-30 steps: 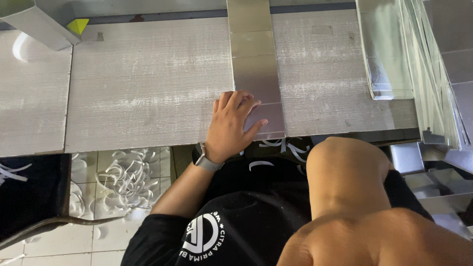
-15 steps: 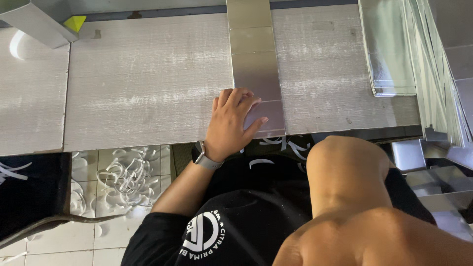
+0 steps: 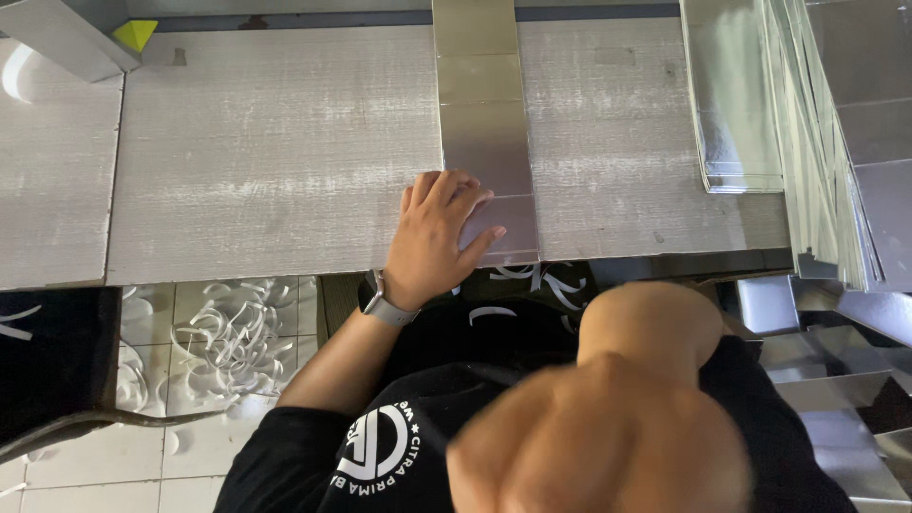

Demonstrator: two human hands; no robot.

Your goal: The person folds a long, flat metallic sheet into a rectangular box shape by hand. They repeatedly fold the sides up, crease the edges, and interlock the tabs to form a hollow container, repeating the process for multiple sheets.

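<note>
Left hand (image 3: 439,237) lies flat, fingers spread, open grip pressing the near end of the shiny silver foil strip (image 3: 483,133) running across the grey insulation board (image 3: 275,152) on the bench. Right hand not visible; only the blurred right forearm (image 3: 627,399), so its grip cannot be told. Strip looks thin, light, crease-prone and slick; best pressed flat or pinched at its edge.

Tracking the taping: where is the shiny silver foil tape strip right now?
In the head view, the silver foil tape strip runs down the grey board's middle, its near end under the left hand.
</note>
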